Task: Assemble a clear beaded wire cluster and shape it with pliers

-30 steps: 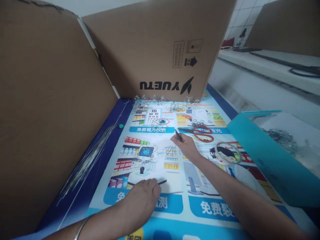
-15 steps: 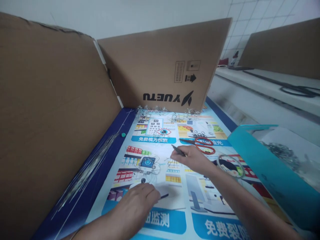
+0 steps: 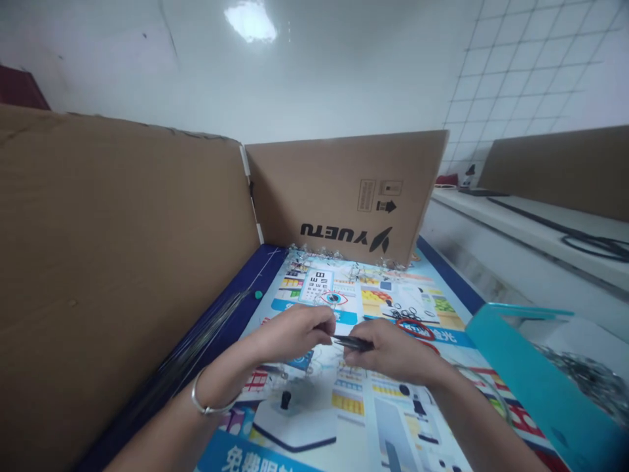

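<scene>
My right hand (image 3: 393, 351) is closed around a dark, thin-pointed tool (image 3: 354, 342); whether it is tweezers or fine pliers, I cannot tell. Its tip points left, at the fingers of my left hand (image 3: 299, 331). That hand is pinched close to the tip, and anything in its fingertips is too small to name. A silver bangle (image 3: 211, 410) circles the left wrist. Thin loops of wire (image 3: 319, 360) lie under the hands on the printed sheet (image 3: 314, 387). Beyond the right hand, red-handled scissors (image 3: 417, 329) are partly hidden, beside several small black rings (image 3: 405, 313).
A long bundle of wires (image 3: 211, 334) lies along the left edge. Cardboard panels (image 3: 295, 177) stand at the left and back, with clear tangled bits (image 3: 354, 267) along the back one. A turquoise box (image 3: 531, 377) holding metal pieces (image 3: 590, 380) stands at the right.
Both hands have come together over the sheet; the left has risen from the near side into a pinch at the tool's tip. The camera view has tilted upward.
</scene>
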